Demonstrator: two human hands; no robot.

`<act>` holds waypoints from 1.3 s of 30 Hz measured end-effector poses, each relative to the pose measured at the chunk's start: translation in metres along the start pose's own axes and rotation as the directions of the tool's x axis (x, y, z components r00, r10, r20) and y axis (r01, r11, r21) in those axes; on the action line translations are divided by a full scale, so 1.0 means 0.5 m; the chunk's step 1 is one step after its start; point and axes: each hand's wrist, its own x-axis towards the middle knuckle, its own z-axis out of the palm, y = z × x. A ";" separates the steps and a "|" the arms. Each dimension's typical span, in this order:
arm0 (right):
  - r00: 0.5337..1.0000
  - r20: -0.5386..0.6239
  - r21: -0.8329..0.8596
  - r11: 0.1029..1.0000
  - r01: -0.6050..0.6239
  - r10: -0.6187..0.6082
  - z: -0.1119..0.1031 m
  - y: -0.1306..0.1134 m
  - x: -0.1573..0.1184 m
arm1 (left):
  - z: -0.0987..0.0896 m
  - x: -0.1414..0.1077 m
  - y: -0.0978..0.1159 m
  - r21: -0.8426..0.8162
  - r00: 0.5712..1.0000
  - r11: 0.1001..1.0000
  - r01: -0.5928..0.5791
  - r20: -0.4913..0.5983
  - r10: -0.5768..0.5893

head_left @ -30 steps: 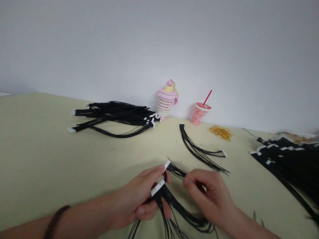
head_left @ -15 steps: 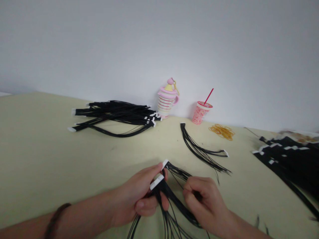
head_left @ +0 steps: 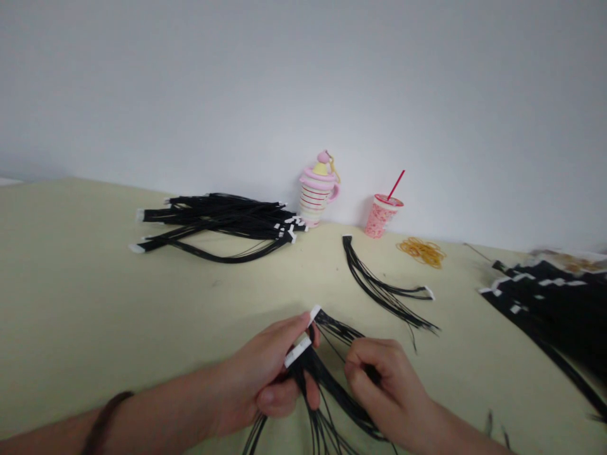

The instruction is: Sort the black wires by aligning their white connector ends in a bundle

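My left hand (head_left: 277,366) is closed around a black wire harness (head_left: 327,373), near its white connectors. One white connector (head_left: 298,351) lies across the fingers, and a second white connector (head_left: 314,314) sticks up by the thumb tip. Loose black wires fan out below the hand. To the right, my right hand (head_left: 386,382) is curled with thumb and forefinger pinched on the harness's wires, which run under and beside it. The exact wires between those fingertips are hidden.
A heap of black wire harnesses (head_left: 218,218) lies at back left, and a larger pile (head_left: 559,309) at right. One separate harness (head_left: 374,284) lies ahead. Along the wall are a striped pink cup (head_left: 313,197), a red-straw cup (head_left: 380,216) and yellow rubber bands (head_left: 422,251).
Hardly anything differs. Both hands keep their hold on the harness; the right hand has shifted very slightly left, and the camera view has tilted a little.
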 end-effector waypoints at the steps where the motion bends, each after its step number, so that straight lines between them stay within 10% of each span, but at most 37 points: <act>1: 1.000 -0.011 -0.006 1.000 0.001 -0.002 0.000 0.000 0.000 | 0.001 -0.001 -0.001 0.012 1.000 1.000 -0.009 0.005 0.009; 17: 0.988 -0.006 -0.218 0.964 0.151 -0.157 0.003 -0.010 -0.005 | 0.038 -0.021 -0.022 0.475 0.955 0.845 -0.244 -0.034 0.295; 39: 0.960 -0.143 -0.280 0.940 0.195 -0.242 0.021 -0.021 -0.001 | 0.041 -0.024 -0.032 0.435 0.897 0.802 -0.408 0.027 0.442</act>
